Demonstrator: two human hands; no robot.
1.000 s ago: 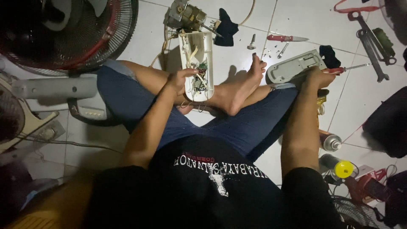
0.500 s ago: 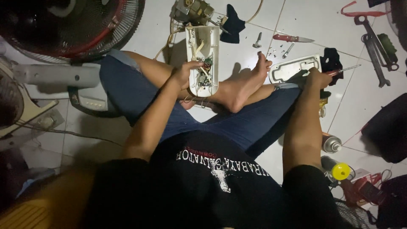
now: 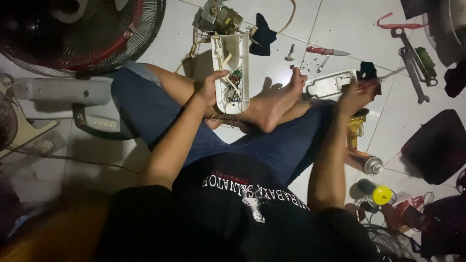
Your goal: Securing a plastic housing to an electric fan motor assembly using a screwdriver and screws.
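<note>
An opened white plastic housing (image 3: 232, 73), with small wires and parts showing inside it, lies lengthwise across the person's crossed bare legs, its far end reaching toward a small motor (image 3: 221, 17) on the white tiled floor (image 3: 340, 29). The left hand (image 3: 212, 87) grips the housing by its left edge, thumb on top and fingers curled beneath. The right hand (image 3: 357, 93) is stretched out to the right and closed around a red-handled tool (image 3: 373, 83); how tightly the fingers close cannot be told. Just beside that hand lies a flat white cover plate (image 3: 327, 85). Beyond it, loose screws, a bolt (image 3: 290, 52) and a red-handled knife (image 3: 326, 51) are scattered on the tiles, with a wrench (image 3: 411, 63) farther right. A spray can (image 3: 364, 162) lies by the right knee. At upper left stands a fan guard (image 3: 82, 34), near a grey fan base (image 3: 63, 92).
</note>
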